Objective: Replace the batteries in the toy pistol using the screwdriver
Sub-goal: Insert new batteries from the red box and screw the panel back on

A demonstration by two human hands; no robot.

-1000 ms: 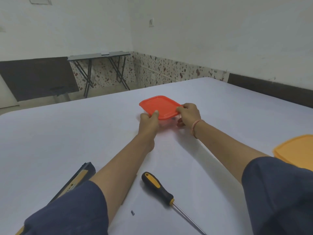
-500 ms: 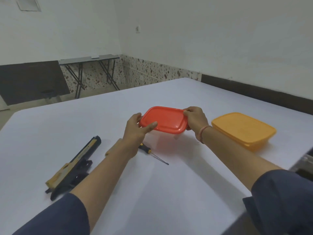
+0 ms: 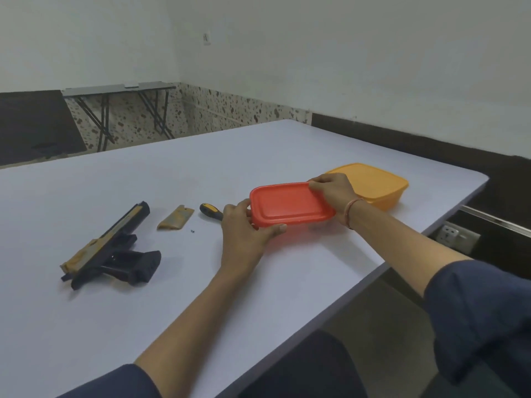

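table (image 3: 201,156): one toy pistol (image 3: 115,248), one screwdriver (image 3: 211,211), one orange box (image 3: 379,182); left hand (image 3: 244,228), right hand (image 3: 330,188) grip one red box (image 3: 290,205).

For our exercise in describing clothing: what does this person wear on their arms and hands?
Both arms have dark blue sleeves, the left sleeve and the right sleeve, which leave the forearms bare. The left hand and right hand have no gloves. A thin orange-pink bracelet circles the right wrist; no band shows on the left wrist.

One red box (image 3: 290,206), one yellow box (image 3: 382,182), one toy pistol (image 3: 115,248), one screwdriver (image 3: 211,211), one cover (image 3: 173,219)
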